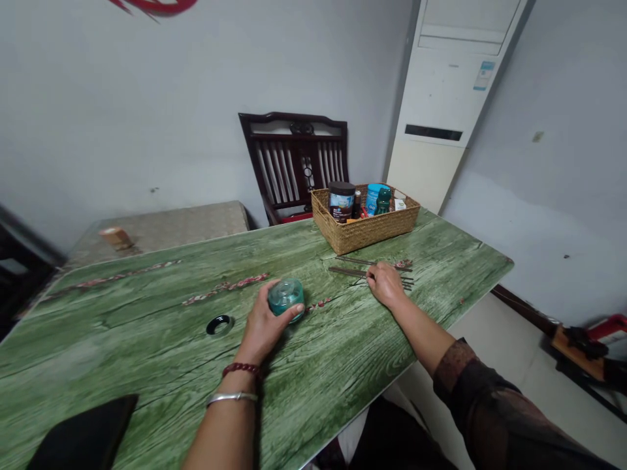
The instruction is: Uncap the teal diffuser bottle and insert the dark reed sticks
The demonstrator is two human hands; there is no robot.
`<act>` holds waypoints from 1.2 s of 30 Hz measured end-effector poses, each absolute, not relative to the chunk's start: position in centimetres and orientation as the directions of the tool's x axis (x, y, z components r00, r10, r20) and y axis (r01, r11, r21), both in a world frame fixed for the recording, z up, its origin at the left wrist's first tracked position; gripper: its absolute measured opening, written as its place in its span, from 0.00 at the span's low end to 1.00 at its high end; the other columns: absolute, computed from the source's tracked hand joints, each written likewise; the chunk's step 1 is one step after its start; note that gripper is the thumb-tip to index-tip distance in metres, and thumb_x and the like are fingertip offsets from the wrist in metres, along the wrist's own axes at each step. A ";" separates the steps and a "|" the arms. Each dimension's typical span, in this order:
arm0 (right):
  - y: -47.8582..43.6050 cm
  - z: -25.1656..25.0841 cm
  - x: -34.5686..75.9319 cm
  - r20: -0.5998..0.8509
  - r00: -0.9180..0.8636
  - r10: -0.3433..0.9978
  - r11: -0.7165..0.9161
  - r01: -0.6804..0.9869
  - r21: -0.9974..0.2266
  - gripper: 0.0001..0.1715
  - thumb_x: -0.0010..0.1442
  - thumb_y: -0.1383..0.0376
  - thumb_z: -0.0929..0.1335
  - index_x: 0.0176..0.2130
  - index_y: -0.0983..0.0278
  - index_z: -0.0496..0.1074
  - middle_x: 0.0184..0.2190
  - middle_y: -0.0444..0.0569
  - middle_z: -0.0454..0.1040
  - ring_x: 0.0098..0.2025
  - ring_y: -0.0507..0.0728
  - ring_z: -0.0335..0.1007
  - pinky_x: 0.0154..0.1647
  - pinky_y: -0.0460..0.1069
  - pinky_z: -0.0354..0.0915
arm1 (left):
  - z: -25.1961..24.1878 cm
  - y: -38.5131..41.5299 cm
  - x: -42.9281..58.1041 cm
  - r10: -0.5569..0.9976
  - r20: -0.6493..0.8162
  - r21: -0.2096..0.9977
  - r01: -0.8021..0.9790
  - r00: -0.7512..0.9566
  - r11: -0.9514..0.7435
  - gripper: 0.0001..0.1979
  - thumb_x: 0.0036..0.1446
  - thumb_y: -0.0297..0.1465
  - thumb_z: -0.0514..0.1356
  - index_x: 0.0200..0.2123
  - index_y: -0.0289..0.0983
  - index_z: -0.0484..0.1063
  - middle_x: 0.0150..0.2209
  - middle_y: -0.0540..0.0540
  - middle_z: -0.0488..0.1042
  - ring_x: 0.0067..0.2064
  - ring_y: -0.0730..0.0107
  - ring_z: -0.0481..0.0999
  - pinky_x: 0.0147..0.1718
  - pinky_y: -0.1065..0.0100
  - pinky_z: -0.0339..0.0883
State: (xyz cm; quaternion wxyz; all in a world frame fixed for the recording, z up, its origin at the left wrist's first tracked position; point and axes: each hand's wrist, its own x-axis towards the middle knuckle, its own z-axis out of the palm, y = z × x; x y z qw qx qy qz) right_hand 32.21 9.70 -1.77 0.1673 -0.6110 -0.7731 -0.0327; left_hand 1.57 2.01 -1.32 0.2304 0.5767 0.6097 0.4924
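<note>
Green wood-grain tabletop [147, 339]: left hand [262, 329] curled around a round teal glass jar [286, 297], securing it; right hand [386, 286] touching thin dark wooden sticks [353, 269], grip unclear.

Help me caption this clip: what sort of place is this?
Probably a plain room in a home or small office: a floor-standing air conditioner, a dark carved wooden chair, and a woven basket of jars on a green wood-grain table.

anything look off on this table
A few thin dark sticks lie loose on the green wood-grain table under the right hand, outside the woven basket that holds the other items. The black-ringed hole looks like a fitted cable grommet, not damage.
</note>
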 end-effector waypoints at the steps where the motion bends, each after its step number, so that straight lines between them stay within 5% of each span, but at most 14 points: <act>1: 9.7 -1.7 32.2 0.294 -0.215 0.931 0.267 0.952 -0.152 0.11 0.66 0.63 0.67 0.43 0.61 0.79 0.41 0.54 0.75 0.47 0.61 0.70 0.49 0.51 0.60 | -1.3 2.0 1.6 0.931 0.285 0.867 0.476 -0.228 -0.149 0.38 0.41 0.46 0.71 0.55 0.41 0.67 0.50 0.40 0.77 0.50 0.49 0.78 0.54 0.47 0.69; 12: 9.1 -0.8 32.0 0.251 -0.306 0.918 0.348 0.926 -0.145 0.11 0.68 0.67 0.64 0.42 0.64 0.76 0.42 0.56 0.76 0.47 0.60 0.70 0.49 0.50 0.60 | -1.3 1.9 1.7 0.935 0.275 0.856 0.499 -0.223 -0.133 0.38 0.41 0.47 0.70 0.55 0.40 0.66 0.51 0.40 0.76 0.52 0.49 0.77 0.55 0.49 0.68; 17: 8.4 1.5 30.6 0.391 -0.310 0.867 0.449 0.826 -0.341 0.08 0.65 0.68 0.65 0.41 0.63 0.73 0.36 0.51 0.77 0.41 0.58 0.71 0.46 0.50 0.61 | -1.5 2.0 1.8 0.932 0.300 0.851 0.499 -0.205 -0.164 0.39 0.42 0.46 0.70 0.56 0.39 0.66 0.53 0.38 0.75 0.53 0.49 0.77 0.55 0.49 0.68; 23: 8.4 7.8 25.7 0.577 -0.154 0.802 0.595 0.285 -0.752 0.15 0.59 0.63 0.69 0.47 0.61 0.72 0.33 0.44 0.76 0.36 0.55 0.73 0.43 0.50 0.68 | -1.7 2.0 1.9 0.925 0.328 0.839 0.509 -0.193 -0.191 0.38 0.43 0.46 0.70 0.56 0.37 0.66 0.53 0.37 0.75 0.54 0.49 0.76 0.55 0.50 0.68; 28: 8.1 11.2 19.8 0.597 -0.098 0.796 0.572 -0.197 -0.796 0.13 0.59 0.58 0.70 0.42 0.60 0.70 0.35 0.44 0.78 0.36 0.53 0.75 0.42 0.50 0.73 | -1.4 1.8 2.1 0.925 0.330 0.838 0.509 -0.188 -0.195 0.37 0.44 0.44 0.69 0.56 0.37 0.66 0.53 0.37 0.75 0.54 0.48 0.76 0.54 0.50 0.68; 36: 8.3 9.2 14.8 0.545 -0.129 0.829 0.496 -0.284 -0.821 0.16 0.55 0.55 0.73 0.38 0.60 0.68 0.32 0.42 0.77 0.33 0.52 0.74 0.38 0.49 0.72 | -1.7 1.8 2.1 0.926 0.330 0.832 0.521 -0.183 -0.193 0.37 0.45 0.42 0.69 0.57 0.37 0.65 0.55 0.37 0.74 0.56 0.48 0.75 0.56 0.49 0.67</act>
